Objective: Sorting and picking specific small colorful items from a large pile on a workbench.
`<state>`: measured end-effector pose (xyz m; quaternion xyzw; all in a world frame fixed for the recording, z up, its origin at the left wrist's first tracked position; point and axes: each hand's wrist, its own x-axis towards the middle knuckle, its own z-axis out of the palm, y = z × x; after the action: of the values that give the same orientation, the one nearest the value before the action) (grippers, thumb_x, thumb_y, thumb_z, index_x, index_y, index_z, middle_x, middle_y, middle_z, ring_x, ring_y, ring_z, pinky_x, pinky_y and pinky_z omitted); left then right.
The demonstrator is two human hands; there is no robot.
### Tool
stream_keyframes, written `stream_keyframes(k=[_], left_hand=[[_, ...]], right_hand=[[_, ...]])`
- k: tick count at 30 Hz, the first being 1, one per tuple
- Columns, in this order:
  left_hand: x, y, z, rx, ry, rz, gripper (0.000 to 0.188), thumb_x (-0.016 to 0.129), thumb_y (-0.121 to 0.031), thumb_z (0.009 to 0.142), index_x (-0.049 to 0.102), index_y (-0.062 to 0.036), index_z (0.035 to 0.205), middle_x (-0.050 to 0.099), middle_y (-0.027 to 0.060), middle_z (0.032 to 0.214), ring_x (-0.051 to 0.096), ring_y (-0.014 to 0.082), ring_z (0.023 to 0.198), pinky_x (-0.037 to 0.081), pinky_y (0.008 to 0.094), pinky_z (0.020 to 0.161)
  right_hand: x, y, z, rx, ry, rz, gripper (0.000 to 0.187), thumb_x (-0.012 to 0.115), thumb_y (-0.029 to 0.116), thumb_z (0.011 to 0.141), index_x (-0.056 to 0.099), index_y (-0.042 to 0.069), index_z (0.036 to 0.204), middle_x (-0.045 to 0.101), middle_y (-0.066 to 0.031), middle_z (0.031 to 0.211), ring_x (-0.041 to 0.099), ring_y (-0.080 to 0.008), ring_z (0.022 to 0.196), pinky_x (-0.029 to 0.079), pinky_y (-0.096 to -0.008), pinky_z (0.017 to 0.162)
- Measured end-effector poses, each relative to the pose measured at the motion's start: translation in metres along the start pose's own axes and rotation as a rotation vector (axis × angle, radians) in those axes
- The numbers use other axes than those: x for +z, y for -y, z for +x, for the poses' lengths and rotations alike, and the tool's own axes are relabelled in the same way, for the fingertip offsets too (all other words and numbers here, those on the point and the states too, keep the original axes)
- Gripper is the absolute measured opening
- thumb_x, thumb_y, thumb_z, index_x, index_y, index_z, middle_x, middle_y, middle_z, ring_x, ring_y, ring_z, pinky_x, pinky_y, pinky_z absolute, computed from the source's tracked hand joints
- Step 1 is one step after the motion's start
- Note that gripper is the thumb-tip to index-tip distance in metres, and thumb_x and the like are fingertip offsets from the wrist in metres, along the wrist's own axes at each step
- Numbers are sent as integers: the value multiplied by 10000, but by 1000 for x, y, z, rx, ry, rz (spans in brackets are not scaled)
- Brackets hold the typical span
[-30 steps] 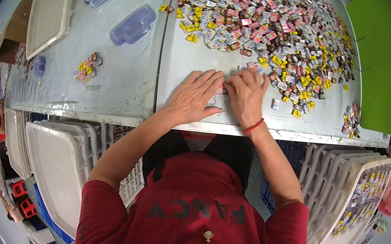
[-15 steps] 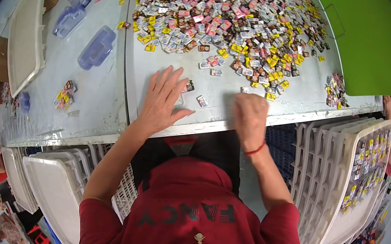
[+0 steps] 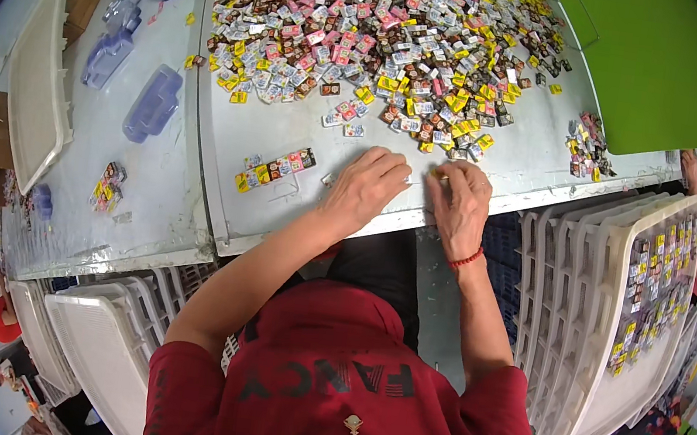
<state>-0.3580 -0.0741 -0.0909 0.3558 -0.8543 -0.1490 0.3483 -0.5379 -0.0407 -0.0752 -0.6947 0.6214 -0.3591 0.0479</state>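
Observation:
Near the front edge of the table, my left hand reaches in with its fingers bent and pressed together. A small white packet shows at its fingertips. Just to the right is my right hand, its fingers curled in a pinch; a bit of yellow shows there, too hidden to name. A neat row of small packets, yellow, brown, pink and black, lies left of my left hand. Another small packet is partly covered by that hand. Beyond both hands spreads a large heap of small coloured packets.
Blue-tinted plastic trays and a small packet cluster lie on the left table. A green panel stands at the right, beside another small pile. Stacked white crates stand below the table's right edge. A person's arm shows beyond.
My left hand has lifted from its flat, spread pose and moved right, closing its fingers and uncovering the row of packets. My right hand stays near the front edge, fingers still curled.

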Motion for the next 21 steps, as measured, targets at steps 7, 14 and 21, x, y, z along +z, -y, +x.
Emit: stream_keyframes(k=[7,14,21], left_hand=[[-7,1,4,18,42,-71,254,720,-79,741,629,-26,973,619,82,1004,577,280,941,492,361,816],[-3,13,15,34,64,-127,242,724,-105,747,624,-34,955,636,82,987,585,278,931,486,364,825],[9,19,28,101,117,-210,241,721,-67,737,616,-25,950,639,87,982,575,273,955,489,365,830]], right_hand=[[-5,-22,10,161,-100,130,193,715,105,810,634,10,956,647,-136,884,615,-296,823,467,-392,776],[-3,-21,31,112,13,-192,220,732,183,751,665,36,901,652,-118,867,603,-299,842,440,-400,767],[-22,-37,14,-24,174,-103,267,698,136,804,666,60,1058,646,-103,1032,584,-287,984,391,-421,926]])
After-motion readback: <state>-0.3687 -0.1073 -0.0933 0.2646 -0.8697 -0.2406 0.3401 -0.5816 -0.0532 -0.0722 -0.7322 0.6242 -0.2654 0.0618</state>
